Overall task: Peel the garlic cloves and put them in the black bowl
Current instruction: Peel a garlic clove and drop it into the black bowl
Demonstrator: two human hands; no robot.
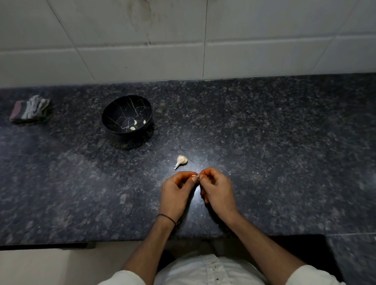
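Garlic clove is almost wholly hidden: only a pale speck, with what looks like a shred of skin, shows where the two hands' fingertips meet. The left hand and right hand both have curled fingers, pinching it from either side over the worktop. A garlic head lies near, at 11 o'clock of the hands. The black bowl, farther off at 10 o'clock, holds three peeled cloves.
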